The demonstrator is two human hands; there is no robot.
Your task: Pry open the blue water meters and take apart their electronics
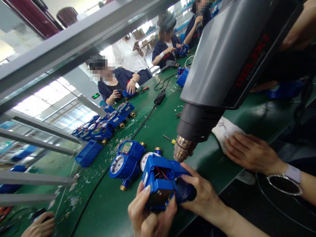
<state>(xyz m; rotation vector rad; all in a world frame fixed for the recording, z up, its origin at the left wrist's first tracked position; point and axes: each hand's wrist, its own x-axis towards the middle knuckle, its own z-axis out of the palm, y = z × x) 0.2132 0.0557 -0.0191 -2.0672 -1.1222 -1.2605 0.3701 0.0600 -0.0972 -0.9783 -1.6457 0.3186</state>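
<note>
Both of my hands hold a blue water meter (158,187) near the table edge. My left hand (151,212) grips the near side, fingers and thumb closed around the housing. My right hand (203,192) is closed around its right end. The housing's side is open, with thin wires and a dark panel showing. Just above it points the metal nozzle of a grey and black heat gun (209,75); what holds the gun is out of view. Beyond my left hand lies another blue water meter (127,161) with a small display and round dial.
Several blue meters (111,120) stand in rows near a blue bin (89,153). A black cable (96,184) crosses the green table (148,121) among scraps. A screwdriver (173,141) lies near the nozzle. Another person's hand (254,153) rests on a white bag (225,130). Metal frame bars cross the left.
</note>
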